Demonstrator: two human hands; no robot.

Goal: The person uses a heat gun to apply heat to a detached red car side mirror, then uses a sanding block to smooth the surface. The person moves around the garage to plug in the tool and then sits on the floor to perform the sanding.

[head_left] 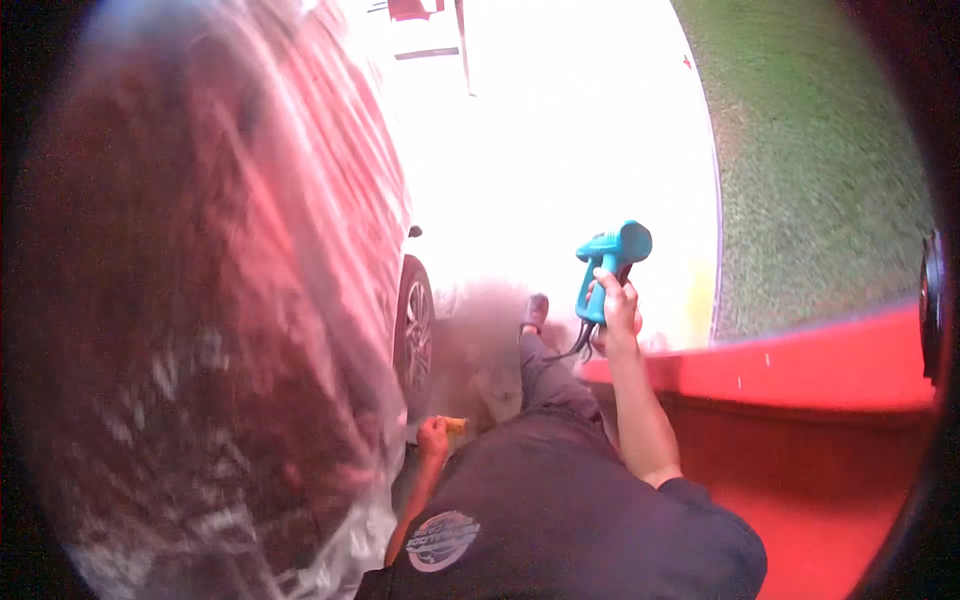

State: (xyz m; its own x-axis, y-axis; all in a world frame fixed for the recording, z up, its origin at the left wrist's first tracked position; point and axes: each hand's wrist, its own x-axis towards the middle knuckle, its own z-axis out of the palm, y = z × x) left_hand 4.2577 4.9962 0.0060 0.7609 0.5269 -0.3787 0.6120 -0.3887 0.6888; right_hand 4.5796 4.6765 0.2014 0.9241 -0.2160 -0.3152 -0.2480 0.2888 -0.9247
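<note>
Out in front of me, my right hand (pixel 618 308) is wrapped round the handle of a teal power tool (pixel 600 250). The tool has a rounded head and a looped handle, and a dark cord (pixel 578 343) hangs from its lower end. Its exact kind does not show clearly. Low at my left side, my left hand (pixel 433 436) is closed on a small yellow piece (pixel 456 425), too small to identify. That hand is beside a car (pixel 250 300) draped in translucent plastic sheeting, near one of its wheels (pixel 414 330).
A red panel or vehicle body (pixel 800 370) runs along my right side, with a dark round part (pixel 932 308) at its far end. Grass (pixel 810 170) lies beyond the glaring pale ground (pixel 570 130). A red object (pixel 412 9) stands far ahead.
</note>
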